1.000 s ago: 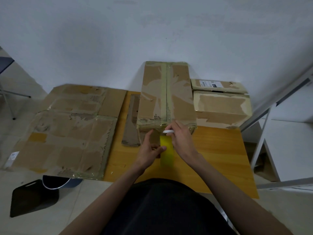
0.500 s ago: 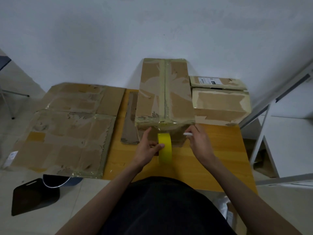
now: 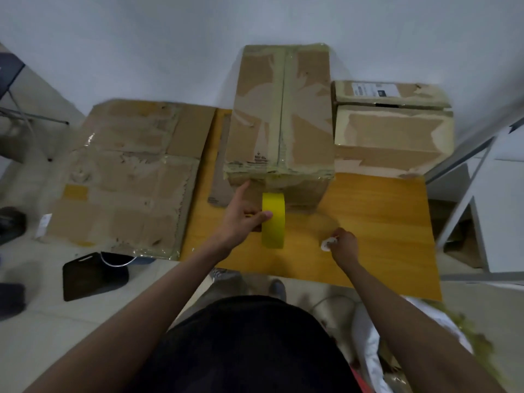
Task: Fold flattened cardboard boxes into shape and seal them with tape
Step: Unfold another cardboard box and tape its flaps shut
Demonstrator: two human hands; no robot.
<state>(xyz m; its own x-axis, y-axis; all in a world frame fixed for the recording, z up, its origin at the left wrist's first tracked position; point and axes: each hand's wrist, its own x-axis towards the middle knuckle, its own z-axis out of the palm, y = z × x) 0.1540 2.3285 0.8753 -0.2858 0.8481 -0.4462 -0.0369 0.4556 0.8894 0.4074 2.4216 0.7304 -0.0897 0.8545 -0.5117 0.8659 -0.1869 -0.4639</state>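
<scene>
torso: black top (image 3: 249,350) | arms: bare, no sleeves visible | feet: grey shoes (image 3: 276,289)

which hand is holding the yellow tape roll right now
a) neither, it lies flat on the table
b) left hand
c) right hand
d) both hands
b: the left hand grips the yellow tape roll standing on edge before the box; the right hand is apart, holding a small white object.

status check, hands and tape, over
Left hand holds yellow tape roll at tall box. Right hand pinches small white object. Nothing blocking.
</scene>
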